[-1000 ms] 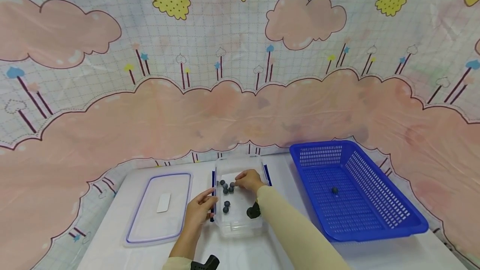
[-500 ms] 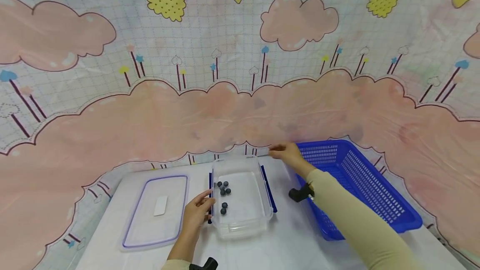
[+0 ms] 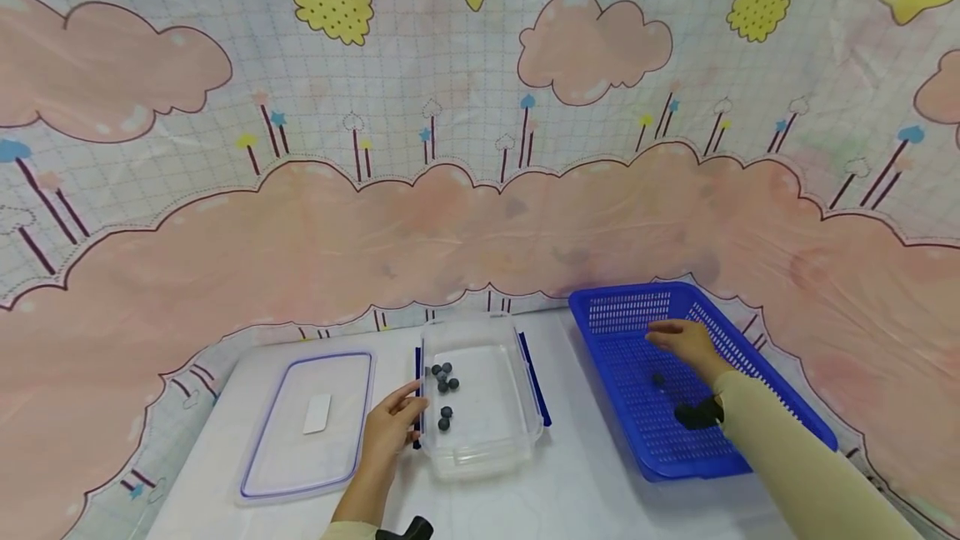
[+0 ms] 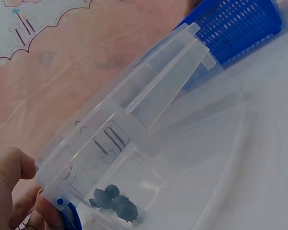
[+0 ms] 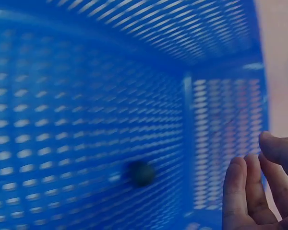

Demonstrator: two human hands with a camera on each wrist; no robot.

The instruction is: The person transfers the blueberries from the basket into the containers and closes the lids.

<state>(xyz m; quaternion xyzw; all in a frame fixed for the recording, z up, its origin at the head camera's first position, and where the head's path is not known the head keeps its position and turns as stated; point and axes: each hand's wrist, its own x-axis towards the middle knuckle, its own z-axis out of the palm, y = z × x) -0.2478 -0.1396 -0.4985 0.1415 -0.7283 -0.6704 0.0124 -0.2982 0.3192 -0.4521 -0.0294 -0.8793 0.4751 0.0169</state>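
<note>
My left hand [image 3: 388, 427] is at the left side of a clear plastic box [image 3: 491, 457], gripping its edge beside a blue latch [image 4: 72, 215]. Several blueberries [image 3: 442, 377] lie along that side inside the box; the left wrist view shows a cluster of blueberries [image 4: 125, 208] near the wall. Over the blue plastic basket [image 3: 611, 390] hovers my right hand [image 3: 688, 347], its fingers loosely bent and nothing visible between them. One blueberry [image 3: 658, 380] sits on the basket floor below it, blurred as a dark blueberry [image 5: 140, 173] in the right wrist view.
A clear lid [image 3: 281, 448] with a purple-blue rim and a white label [image 3: 317, 413] lies left of the box. Everything stands on a white table [image 3: 570, 473]. Behind it hangs a patterned cloth [image 3: 420, 240].
My right hand has left the inside of the clear box and travelled right, past the basket's near rim, to above the basket. My left hand stays at the box.
</note>
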